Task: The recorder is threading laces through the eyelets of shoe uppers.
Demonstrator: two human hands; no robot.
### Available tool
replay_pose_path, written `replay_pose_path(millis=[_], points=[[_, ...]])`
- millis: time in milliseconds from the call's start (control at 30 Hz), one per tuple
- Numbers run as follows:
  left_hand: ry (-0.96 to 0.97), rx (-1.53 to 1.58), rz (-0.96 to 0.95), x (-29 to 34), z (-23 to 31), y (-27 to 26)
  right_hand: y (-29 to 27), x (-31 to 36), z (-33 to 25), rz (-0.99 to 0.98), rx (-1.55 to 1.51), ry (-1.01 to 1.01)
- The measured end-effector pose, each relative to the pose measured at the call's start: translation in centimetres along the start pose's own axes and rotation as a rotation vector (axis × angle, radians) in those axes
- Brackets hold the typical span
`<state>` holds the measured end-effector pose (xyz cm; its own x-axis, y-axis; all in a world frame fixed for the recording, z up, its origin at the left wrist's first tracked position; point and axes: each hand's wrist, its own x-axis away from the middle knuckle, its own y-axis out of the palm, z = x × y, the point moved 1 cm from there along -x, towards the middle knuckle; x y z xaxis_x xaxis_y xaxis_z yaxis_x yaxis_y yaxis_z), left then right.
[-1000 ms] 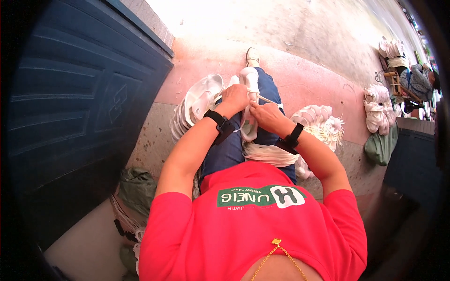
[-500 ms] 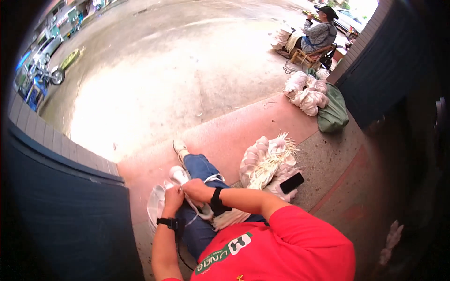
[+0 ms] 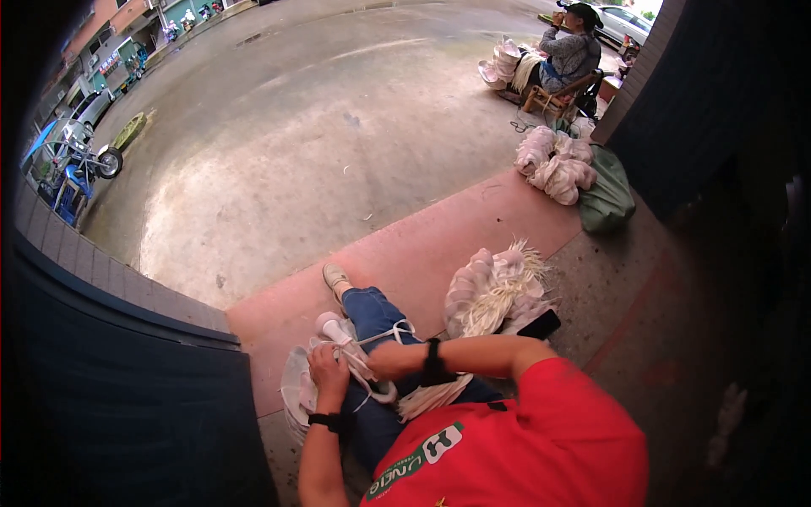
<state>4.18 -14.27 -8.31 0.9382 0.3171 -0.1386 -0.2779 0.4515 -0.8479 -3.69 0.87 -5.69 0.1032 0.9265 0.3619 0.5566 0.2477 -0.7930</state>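
My left hand [image 3: 329, 370] is closed, its fingers bent over the edge of a pale pinkish-white piece [image 3: 355, 359] beside my left leg. My right hand [image 3: 390, 362] is close by over my leg, next to the same piece, its fingers mostly hidden. A white cord [image 3: 391, 332] runs across the jeans near the knee. Several similar rounded pale pieces [image 3: 296, 384] hang nested at the left of my leg, and a white, round-ended part [image 3: 331, 324] sticks out beyond my left hand. A bundle of cream strips [image 3: 435, 397] lies across my lap.
Right of my leg lies a pile of pale pieces with cream strips [image 3: 486, 291], a black phone [image 3: 539, 325] on it. Farther right are tied pale bundles [image 3: 557, 169] and a green sack [image 3: 606, 194]. Another person [image 3: 570, 55] sits beyond. A dark panel [image 3: 144, 363] stands at left.
My hands, together at the pale piece before, are now apart: the right has moved right and lower over my leg, while the left stays at the piece. The view has shifted slightly.
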Motion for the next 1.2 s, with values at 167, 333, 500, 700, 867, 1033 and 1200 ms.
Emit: replay_pose_path(millis=[167,333,500,700,867,1033,1200], points=[[0.579,0.0,-0.018,1.6,7.9,-3.2,1.0,5.8,2.4,0.166,-0.776,0.016],[0.238,0.319,-0.212,1.8,5.2,-1.1,-0.8,4.7,1.9,0.282,-1.518,0.29],[0.2,0.208,-0.098,3.2,3.8,-0.8,1.5,1.8,1.2,0.166,-1.893,0.456],[0.37,0.213,-0.084,-3.7,2.1,-3.4,-0.9,4.9,4.1,0.252,-1.796,0.513],[0.158,-0.068,-0.542,-2.9,0.3,-2.2,0.7,5.1,3.6,0.417,-1.687,0.485],[0.279,-0.188,-0.514,-2.3,1.0,-2.1,1.9,5.4,3.8,0.372,-1.641,0.438],[0.388,-0.163,-0.547,-3.7,-0.1,-1.7,1.6,4.3,3.3,0.479,-1.468,0.469]])
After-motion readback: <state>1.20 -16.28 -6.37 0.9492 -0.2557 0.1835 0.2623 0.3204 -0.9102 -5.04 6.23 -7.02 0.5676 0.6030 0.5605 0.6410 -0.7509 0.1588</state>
